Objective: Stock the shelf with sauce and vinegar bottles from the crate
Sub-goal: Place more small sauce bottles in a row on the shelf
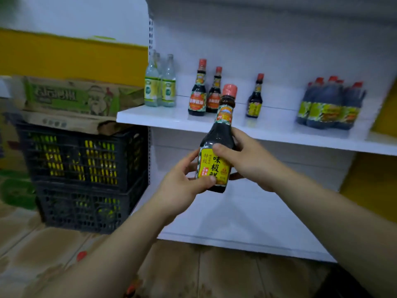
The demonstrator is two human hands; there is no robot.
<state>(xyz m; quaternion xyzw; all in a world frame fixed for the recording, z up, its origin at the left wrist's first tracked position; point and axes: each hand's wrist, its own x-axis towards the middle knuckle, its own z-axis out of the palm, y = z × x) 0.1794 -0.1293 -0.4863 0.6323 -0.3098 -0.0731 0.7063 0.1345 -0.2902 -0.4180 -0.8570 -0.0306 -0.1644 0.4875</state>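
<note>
Gripping one dark sauce bottle (219,134) from both sides, the two hands hold it nearly upright, its top leaning slightly right, just before the front edge of the white shelf (139,116). The left hand (182,183) curls round the lower body, its thumb lying across the bottom of the yellow label and its fingers wrapped behind. The right hand (247,160) curls round the shoulder, with its thumb pressed on the label's upper edge. The orange cap (229,90) rises above the shelf's edge in this view. At far left, beside the shelving, two black crates (86,164) stand stacked, yellow labels showing through the mesh, with a cardboard box (71,95) on top. On the shelf, from left to right, stand clear vinegar bottles (160,84) at the left end, a pair of dark bottles (197,93) one behind the other, a single dark bottle (255,100), and a cluster of larger dark bottles (330,106) near the right end. Bare board shows between these groups, widest between the single bottle and the cluster, and in a strip along the front edge. Below the hands lies the lower shelf (236,216), white and bare where visible.
</note>
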